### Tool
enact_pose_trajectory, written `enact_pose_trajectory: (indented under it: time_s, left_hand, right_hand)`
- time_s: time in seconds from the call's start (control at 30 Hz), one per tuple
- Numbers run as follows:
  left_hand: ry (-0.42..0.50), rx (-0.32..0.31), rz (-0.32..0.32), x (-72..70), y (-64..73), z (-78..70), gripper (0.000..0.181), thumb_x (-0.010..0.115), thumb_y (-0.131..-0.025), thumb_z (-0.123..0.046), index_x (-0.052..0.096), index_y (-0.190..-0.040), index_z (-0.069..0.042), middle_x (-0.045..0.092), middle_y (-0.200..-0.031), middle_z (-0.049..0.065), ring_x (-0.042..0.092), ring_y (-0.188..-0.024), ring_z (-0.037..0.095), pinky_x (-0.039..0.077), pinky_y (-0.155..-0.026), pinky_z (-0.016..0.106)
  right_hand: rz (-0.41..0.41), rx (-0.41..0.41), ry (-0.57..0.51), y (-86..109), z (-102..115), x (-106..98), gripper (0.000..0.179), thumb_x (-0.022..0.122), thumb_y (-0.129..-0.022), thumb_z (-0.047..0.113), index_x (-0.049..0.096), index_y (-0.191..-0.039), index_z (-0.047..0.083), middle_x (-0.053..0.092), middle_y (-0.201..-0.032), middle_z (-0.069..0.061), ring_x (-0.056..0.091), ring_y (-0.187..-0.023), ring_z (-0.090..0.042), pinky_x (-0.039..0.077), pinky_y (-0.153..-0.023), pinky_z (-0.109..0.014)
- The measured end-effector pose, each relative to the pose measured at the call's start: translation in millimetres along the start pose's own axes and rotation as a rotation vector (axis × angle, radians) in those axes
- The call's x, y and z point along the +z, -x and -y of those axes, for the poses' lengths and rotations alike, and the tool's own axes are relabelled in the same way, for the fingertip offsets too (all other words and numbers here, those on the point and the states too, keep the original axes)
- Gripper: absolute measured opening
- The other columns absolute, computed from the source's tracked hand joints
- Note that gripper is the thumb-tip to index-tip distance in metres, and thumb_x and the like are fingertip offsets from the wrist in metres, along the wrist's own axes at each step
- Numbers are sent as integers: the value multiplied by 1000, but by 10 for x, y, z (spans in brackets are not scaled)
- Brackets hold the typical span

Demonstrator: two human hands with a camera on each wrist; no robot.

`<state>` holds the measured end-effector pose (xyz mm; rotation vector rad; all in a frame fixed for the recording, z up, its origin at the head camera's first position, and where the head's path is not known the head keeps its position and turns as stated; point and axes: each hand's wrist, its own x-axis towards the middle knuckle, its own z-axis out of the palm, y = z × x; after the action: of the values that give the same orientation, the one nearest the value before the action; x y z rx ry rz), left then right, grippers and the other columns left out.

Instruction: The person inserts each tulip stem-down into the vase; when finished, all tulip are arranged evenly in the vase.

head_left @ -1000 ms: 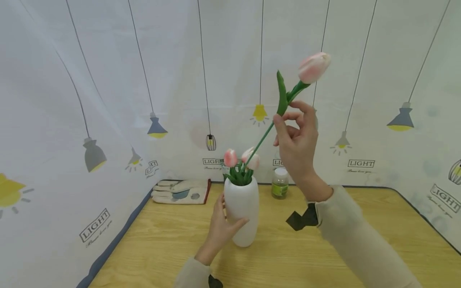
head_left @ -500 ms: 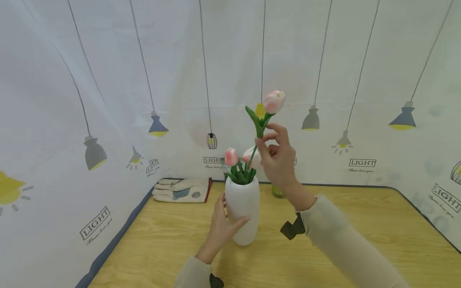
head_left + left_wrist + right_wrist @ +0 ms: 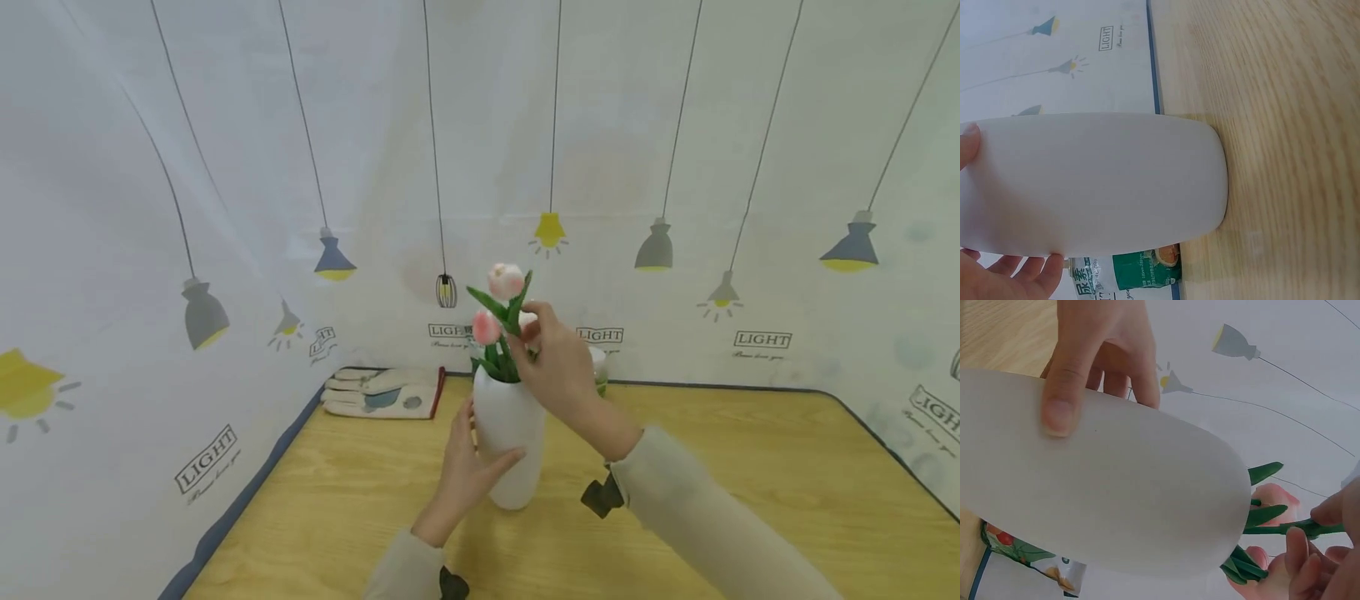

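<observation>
A white vase [image 3: 510, 437] stands upright on the wooden table, holding pink-and-white tulips, one of them a pink tulip [image 3: 487, 327]. My left hand [image 3: 463, 471] grips the vase from the left; in the left wrist view its thumb and fingers lie on opposite sides of the vase [image 3: 1097, 181]. My right hand [image 3: 561, 367] pinches another tulip [image 3: 506, 282] just above the vase mouth. The right wrist view shows the green stem [image 3: 1266, 530] between thumb and fingers, running into the opening among green leaves. Behind my right hand, a further bloom is mostly hidden.
White gloves [image 3: 382, 393] with a red cuff edge lie at the back left. A white-lidded jar [image 3: 600, 367] is partly hidden behind my right hand. A green-and-white packet [image 3: 1147, 269] stands behind the vase. A lamp-patterned curtain hangs along the table's back and left edges.
My right hand has come down and left with the tulip, from high above the vase to near its mouth; the stem has sunk into the vase. My left hand keeps its hold.
</observation>
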<state>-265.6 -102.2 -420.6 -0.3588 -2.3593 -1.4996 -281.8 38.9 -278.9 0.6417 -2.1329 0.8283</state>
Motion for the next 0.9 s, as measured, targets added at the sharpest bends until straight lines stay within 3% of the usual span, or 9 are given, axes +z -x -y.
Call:
enact_pose_trajectory:
  time_s: [0.27, 0.37, 0.43, 0.6, 0.67, 0.9]
  left_hand:
    - [-13, -5, 8, 2, -31, 17, 95, 71, -70, -43, 13, -141, -18, 31, -137, 10, 39, -117, 30, 45, -88, 47]
    - [-13, -25, 14, 6, -39, 23, 95, 70, -70, -45, 13, -141, -18, 30, -137, 10, 39, -118, 29, 45, -89, 47]
    - [-12, -41, 19, 12, -38, 26, 95, 70, -70, -45, 12, -141, -18, 29, -138, 10, 38, -119, 29, 44, -90, 48]
    - [-10, -47, 32, 31, -24, 12, 94, 70, -71, -43, 12, -141, -19, 28, -139, 9, 37, -120, 28, 44, -90, 47]
    - [-10, -45, 37, 35, -21, -1, 94, 70, -72, -42, 11, -141, -20, 28, -139, 9, 37, -119, 28, 44, -90, 47]
    - [-5, -41, 40, 48, -34, -31, 94, 70, -72, -43, 12, -141, -19, 28, -139, 9, 38, -118, 27, 44, -89, 46]
  right_hand:
    - [-79, -41, 21, 28, -60, 19, 32, 65, -78, 17, 52, -103, 2, 64, -77, -8, 56, -55, -16, 39, -42, -22]
    - [-72, -76, 35, 38, -96, 15, 39, 66, -76, 15, 51, -110, 4, 63, -79, -7, 53, -52, -13, 37, -42, -19]
    - [-69, -163, 67, 66, -122, 18, 45, 66, -76, 12, 49, -117, 8, 62, -84, -8, 47, -48, -10, 34, -40, -16]
    - [-110, -474, 173, 169, -213, 52, 46, 59, -77, 6, 50, -121, 16, 57, -93, -10, 32, -41, -6, 27, -36, -14]
    - [-107, -526, 187, 200, -242, 70, 44, 57, -76, 4, 53, -119, 14, 56, -92, -12, 31, -41, -7, 28, -36, -15]
    - [-25, -466, 176, 285, -261, 84, 50, 59, -71, 2, 50, -119, 11, 59, -92, -11, 24, -43, -3, 24, -39, -12]
